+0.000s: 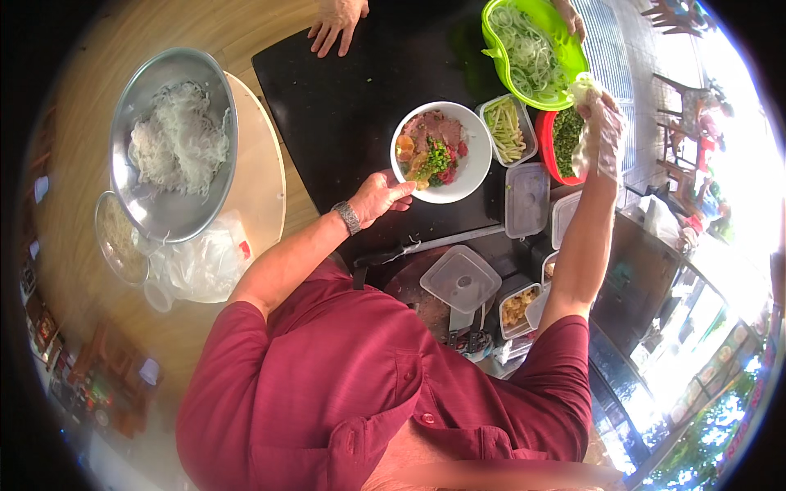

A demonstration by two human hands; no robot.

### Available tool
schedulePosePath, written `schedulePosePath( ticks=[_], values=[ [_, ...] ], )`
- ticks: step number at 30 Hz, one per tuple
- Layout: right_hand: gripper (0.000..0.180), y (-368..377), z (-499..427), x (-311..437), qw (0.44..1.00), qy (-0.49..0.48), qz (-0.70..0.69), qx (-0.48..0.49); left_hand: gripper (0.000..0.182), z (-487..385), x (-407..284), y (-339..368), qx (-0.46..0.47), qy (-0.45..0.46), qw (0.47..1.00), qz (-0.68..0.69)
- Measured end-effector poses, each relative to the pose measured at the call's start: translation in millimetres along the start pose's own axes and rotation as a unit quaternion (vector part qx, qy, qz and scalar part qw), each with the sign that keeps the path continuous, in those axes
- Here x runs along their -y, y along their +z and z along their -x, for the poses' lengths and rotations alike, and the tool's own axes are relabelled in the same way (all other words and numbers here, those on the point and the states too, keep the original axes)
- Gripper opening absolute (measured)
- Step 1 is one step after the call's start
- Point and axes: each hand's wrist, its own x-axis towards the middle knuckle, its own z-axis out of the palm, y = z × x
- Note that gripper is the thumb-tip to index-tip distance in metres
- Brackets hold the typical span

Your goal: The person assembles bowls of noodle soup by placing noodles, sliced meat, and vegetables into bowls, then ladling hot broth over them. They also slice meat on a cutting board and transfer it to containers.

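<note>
My left hand (382,199), with a metal-band watch on its wrist, grips the near rim of a white bowl (476,175). In the bowl lie minced raw meat, chopped green herbs, reddish meat pieces and what looks like egg yolk. My right hand (600,132) wears a clear plastic glove. Its fingers close on pale onion slices (585,86), just above the near edge of a lime-green colander (505,73) full of sliced onion (531,52). Below that hand, partly covered by it, sits a red bowl of chopped herbs (565,141).
Another person's hand (338,27) rests on the black table (368,80); a second hand (571,18) touches the colander. Cut green stalks (505,129) fill a plastic box. Lidded boxes (527,199) and a knife (384,255) lie nearer me. At left, a metal basin (224,147) holds white noodles (181,138).
</note>
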Motion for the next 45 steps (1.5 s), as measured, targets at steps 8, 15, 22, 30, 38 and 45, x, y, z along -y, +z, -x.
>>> schedulePosePath(
  ticks=[8, 15, 22, 30, 38, 45],
  values=[
    [0.035, 55.8, 150.6, 30.7, 0.973, 0.115, -0.019, 0.200, 0.029, -2.2, 4.3, -0.3, -0.001, 0.001, 1.000, 0.018],
    [0.040, 63.3, 138.3, -41.6, 0.962, 0.041, 0.229, 0.140, 0.028, -3.7, 5.4, -0.1, -0.001, -0.001, 1.000, 0.023],
    [0.030, 67.6, 84.3, -101.0, 0.810, -0.102, 0.556, 0.155, 0.028, -5.5, 6.1, -1.8, 0.009, 0.005, 1.000, 0.016],
    [0.014, 44.1, 77.4, -124.8, 0.784, -0.213, 0.554, 0.180, 0.041, -3.8, 0.0, 0.5, -0.015, 0.023, 1.000, 0.013],
    [0.020, 35.4, 126.2, -30.9, 0.980, 0.091, 0.082, 0.157, 0.045, -3.6, -3.9, -0.9, 0.007, 0.029, 0.999, 0.034],
    [0.038, 93.6, 195.3, -19.0, 0.938, 0.003, 0.209, 0.275, 0.043, -8.0, -6.9, -3.8, 0.006, 0.007, 0.999, 0.054]
  ],
)
